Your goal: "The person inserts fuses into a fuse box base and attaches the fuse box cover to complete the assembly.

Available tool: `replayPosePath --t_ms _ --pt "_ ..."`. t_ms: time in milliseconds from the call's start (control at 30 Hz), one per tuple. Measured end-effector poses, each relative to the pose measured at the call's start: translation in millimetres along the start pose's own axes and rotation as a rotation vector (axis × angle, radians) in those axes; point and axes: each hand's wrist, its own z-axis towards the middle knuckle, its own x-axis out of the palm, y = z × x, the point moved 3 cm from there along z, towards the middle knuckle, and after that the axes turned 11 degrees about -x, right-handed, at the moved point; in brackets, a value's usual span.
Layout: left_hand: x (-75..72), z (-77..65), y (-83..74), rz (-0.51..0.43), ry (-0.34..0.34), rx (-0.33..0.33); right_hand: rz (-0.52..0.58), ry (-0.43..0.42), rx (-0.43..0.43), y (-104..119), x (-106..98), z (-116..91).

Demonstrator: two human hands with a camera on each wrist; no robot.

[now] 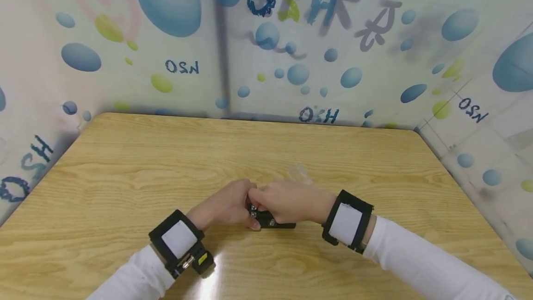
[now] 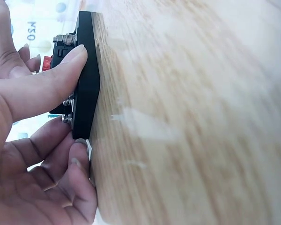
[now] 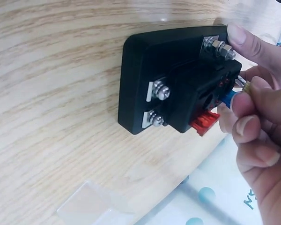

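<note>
A black fuse block (image 3: 178, 79) with metal screw terminals sits on the wooden table in front of the person. My left hand (image 1: 226, 205) holds it at one end, the thumb lying over its edge in the left wrist view. A red blade fuse (image 3: 206, 123) is seated in the block, with a blue fuse (image 3: 228, 98) farther along the row, partly hidden by fingers. Between thumb and fingertips my right hand (image 1: 291, 198) pinches a small yellowish blade fuse (image 3: 246, 86), its metal prongs at the block's end.
A clear plastic cover (image 3: 91, 204) lies on the wooden table (image 1: 137, 175) just beyond the right hand. Walls with a blue bubble print (image 1: 297, 74) stand behind the table and at both sides. Each wrist carries a black strap with a white patch.
</note>
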Motion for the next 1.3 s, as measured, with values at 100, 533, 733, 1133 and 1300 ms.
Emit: replayPosePath --t_ms 100,533,733,1133,1300 --pt "0.1 0.0 -0.4 0.005 -0.001 -0.008 0.002 0.008 0.004 -0.1 0.8 0.0" --pt "-0.7 -0.2 -0.9 0.032 -0.004 0.007 -0.016 0.031 0.026 0.2 4.2 -1.7" --pt "-0.5 0.2 -2.0 0.041 0.014 -0.006 -0.041 0.058 0.037 2.4 8.0 -4.2" --pt "-0.7 -0.6 -1.7 0.033 0.012 -0.007 -0.082 0.014 0.037 8.1 13.5 -4.2" --pt "-0.3 -0.4 -1.3 0.036 0.012 -0.012 0.056 -0.039 0.156 7.9 13.6 -4.5"
